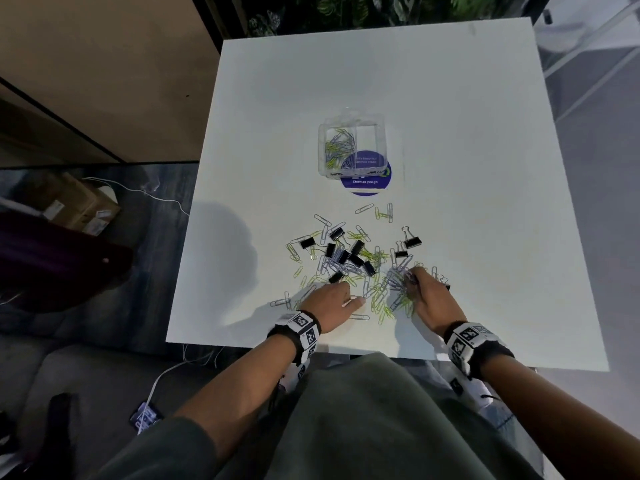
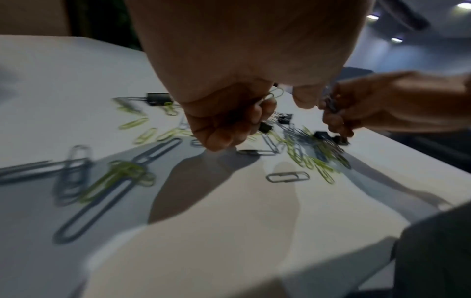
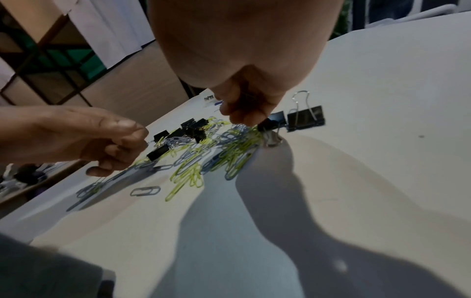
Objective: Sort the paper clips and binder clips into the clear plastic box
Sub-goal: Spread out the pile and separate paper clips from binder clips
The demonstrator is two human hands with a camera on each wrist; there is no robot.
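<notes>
Silver and yellow-green paper clips [image 1: 375, 289] lie mixed with black binder clips [image 1: 349, 254] in a pile on the near half of the white table [image 1: 450, 133]. The clear plastic box [image 1: 351, 147] stands open beyond the pile, with paper clips in its left compartment. My left hand [image 1: 349, 299] sits at the pile's near left edge, fingers curled round silver paper clips [image 2: 274, 94]. My right hand [image 1: 414, 282] is at the pile's right side and pinches a small bunch of paper clips [image 2: 330, 102]. A larger binder clip [image 3: 304, 119] stands just right of it.
A round blue sticker [image 1: 369, 185] lies partly under the box. On the floor to the left are a cardboard carton [image 1: 74, 206] and white cables [image 1: 162, 199]. Plants [image 1: 363, 8] stand behind the table's far edge. My lap meets the front edge.
</notes>
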